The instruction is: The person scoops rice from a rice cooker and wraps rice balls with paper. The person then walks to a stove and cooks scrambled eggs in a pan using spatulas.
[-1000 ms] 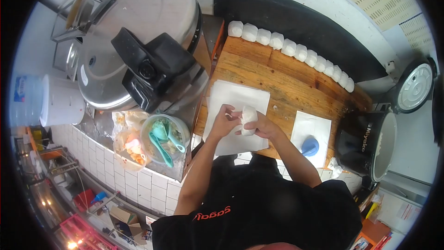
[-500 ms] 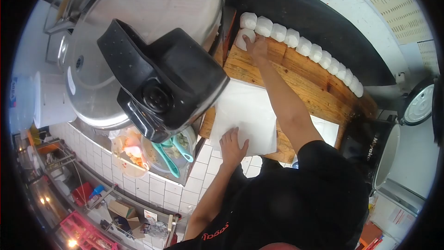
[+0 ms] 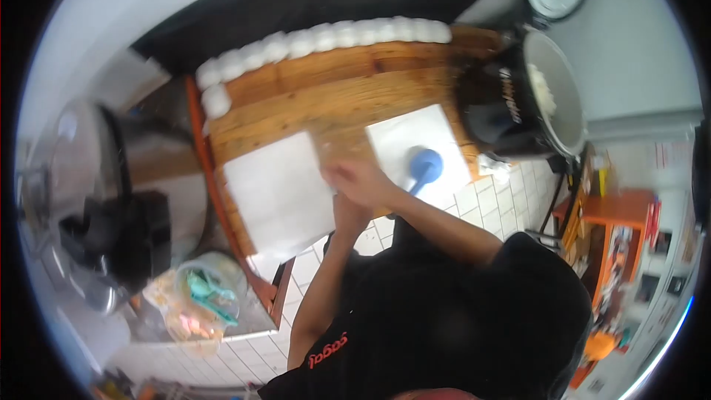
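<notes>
My right hand [image 3: 358, 181] is over the wooden table, smeared by motion, and overlaps my left hand [image 3: 352, 213] just below it. The fingers of both are blurred or hidden, and I can make out nothing held. Left of them lies a stack of white paper sheets [image 3: 281, 194]. On the right is another white paper sheet [image 3: 404, 133], with a blue scoop [image 3: 426, 166] resting on it. White paper-wrapped packets [image 3: 300, 42] line the table's far edge, and a single packet [image 3: 216, 101] sits in front at the row's left end.
A black rice cooker [image 3: 489, 104] with white rice [image 3: 542, 90] inside stands open on the right. To the left is a large metal pot [image 3: 174, 178] with a black handle. Nearer, a tub holds turquoise-handled utensils [image 3: 211, 296]. The wooden table [image 3: 341, 92] lies between them.
My right hand has left the packet at the row's left end and come back beside my left hand. My left hand has moved off the paper stack. The view has swung right, showing the blue scoop.
</notes>
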The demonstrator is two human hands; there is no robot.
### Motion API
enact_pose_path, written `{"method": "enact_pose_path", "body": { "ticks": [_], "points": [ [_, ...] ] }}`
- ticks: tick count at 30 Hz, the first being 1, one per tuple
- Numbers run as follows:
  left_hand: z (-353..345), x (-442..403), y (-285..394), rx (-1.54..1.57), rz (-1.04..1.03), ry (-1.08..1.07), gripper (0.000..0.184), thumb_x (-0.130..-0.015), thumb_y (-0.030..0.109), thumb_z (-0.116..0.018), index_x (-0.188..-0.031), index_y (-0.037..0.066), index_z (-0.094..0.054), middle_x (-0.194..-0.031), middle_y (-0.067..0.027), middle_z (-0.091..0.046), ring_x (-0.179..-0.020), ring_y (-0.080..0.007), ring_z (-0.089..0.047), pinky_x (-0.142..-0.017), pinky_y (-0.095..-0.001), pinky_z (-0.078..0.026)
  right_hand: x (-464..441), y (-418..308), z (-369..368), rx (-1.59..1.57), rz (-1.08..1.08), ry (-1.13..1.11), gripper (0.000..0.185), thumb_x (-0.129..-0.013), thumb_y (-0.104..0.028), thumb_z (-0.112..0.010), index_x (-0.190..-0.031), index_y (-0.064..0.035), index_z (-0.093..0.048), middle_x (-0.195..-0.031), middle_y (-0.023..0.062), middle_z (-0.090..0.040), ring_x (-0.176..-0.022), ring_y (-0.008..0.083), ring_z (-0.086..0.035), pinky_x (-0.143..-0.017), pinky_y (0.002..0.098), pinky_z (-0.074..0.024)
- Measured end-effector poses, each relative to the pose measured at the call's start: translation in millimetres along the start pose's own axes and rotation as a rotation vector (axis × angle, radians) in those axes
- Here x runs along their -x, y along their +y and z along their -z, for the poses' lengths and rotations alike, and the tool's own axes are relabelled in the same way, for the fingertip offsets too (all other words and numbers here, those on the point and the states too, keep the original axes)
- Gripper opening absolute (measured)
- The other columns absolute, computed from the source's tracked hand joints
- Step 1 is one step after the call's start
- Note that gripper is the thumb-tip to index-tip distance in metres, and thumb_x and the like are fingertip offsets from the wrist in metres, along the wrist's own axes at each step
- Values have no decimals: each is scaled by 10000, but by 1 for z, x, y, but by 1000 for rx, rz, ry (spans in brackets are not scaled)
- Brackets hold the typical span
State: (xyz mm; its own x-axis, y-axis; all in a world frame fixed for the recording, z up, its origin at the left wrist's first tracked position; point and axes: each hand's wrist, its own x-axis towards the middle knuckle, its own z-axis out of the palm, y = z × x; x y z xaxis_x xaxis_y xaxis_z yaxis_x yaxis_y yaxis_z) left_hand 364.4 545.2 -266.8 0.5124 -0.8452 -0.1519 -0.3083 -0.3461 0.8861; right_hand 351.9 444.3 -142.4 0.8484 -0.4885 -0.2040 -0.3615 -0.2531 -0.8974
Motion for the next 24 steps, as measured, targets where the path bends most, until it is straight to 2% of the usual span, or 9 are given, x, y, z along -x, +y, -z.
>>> {"method": "enact_pose_path", "body": {
  "ticks": [2, 4, 8, 9, 10, 15, 17, 19, 24],
  "points": [
    [-50, -16, 19, 25, -180, -108, 538, -775, 278, -702, -1191, -7, -512, -1068, -214, -598, -1034, -399, -547, -837, -504, -454, 71, 8, 82, 183, -9, -70, 220, -911, -211, -641, -1031, -29, -669, -936, 103, -682, -889, 192, -654, -786, 314, -510],
    [-104, -29, 42, -110, -306, -115, 608, -753, 312, -722, -1214, -2, -481, -1112, -222, -572, -1049, -403, -544, -863, -480, -467, 123, -4, 174, 192, 108, 107, 164, -901, -146, -654, -1016, -32, -676, -957, 90, -687, -855, 159, -657, -764, 287, -519],
    [-158, -40, 75, -293, -149, -79, 646, -739, 180, -734, -1269, -1, -413, -1171, -216, -523, -1063, -396, -539, -888, -462, -463, 187, -19, 361, 432, 41, 731, 133, -893, -103, -651, -974, 0, -674, -846, 43, -689, -763, 86, -616, -680, 250, -506],
    [-164, -37, 75, -219, -156, -30, 616, -740, 121, -713, -1264, -3, -413, -1152, -217, -528, -1054, -391, -547, -877, -465, -470, 193, -6, 404, 409, -9, 874, 129, -868, -139, -656, -930, -36, -700, -839, 91, -697, -704, 154, -647, -639, 290, -505],
    [-169, -37, 77, -149, -163, 18, 592, -741, 62, -691, -1259, -5, -414, -1133, -218, -534, -1045, -386, -555, -866, -468, -476, 200, -5, 446, 548, -40, 852, 153, -891, -136, -638, -972, -11, -672, -799, 83, -672, -687, 107, -602, -641, 268, -494],
    [-169, -21, 105, -210, -41, 93, 503, -740, -3, -633, -1208, -15, -448, -1014, -195, -542, -915, -346, -592, -776, -431, -495, 191, 103, 583, 956, -68, 27, 239, -790, -164, -663, -1007, -70, -694, -867, 137, -685, -830, 313, -661, -762, 419, -507],
    [-168, -20, 121, -260, -110, 198, 470, -740, -8, -627, -1181, -18, -464, -942, -173, -541, -833, -315, -587, -725, -411, -487, 175, 117, 583, 927, -164, -279, 338, -742, -126, -670, -1078, -105, -699, -982, 139, -693, -938, 329, -652, -840, 423, -508],
    [-162, -17, 150, -308, -130, 295, 436, -745, -8, -631, -1153, -20, -479, -850, -142, -527, -734, -276, -564, -658, -384, -463, 157, 141, 573, 1012, -37, -560, 403, -724, -121, -684, -1126, -115, -695, -1033, 147, -688, -994, 317, -645, -860, 418, -509],
    [-156, -34, 241, 41, 2, 484, 465, -823, -7, -603, -1271, -28, -483, -861, -85, -598, -686, -116, -552, -582, -261, -446, 130, 172, 531, 1233, -21, -958, 218, -800, -181, -619, -972, -91, -718, -915, 125, -704, -835, 303, -671, -728, 417, -523]
  ]
}}
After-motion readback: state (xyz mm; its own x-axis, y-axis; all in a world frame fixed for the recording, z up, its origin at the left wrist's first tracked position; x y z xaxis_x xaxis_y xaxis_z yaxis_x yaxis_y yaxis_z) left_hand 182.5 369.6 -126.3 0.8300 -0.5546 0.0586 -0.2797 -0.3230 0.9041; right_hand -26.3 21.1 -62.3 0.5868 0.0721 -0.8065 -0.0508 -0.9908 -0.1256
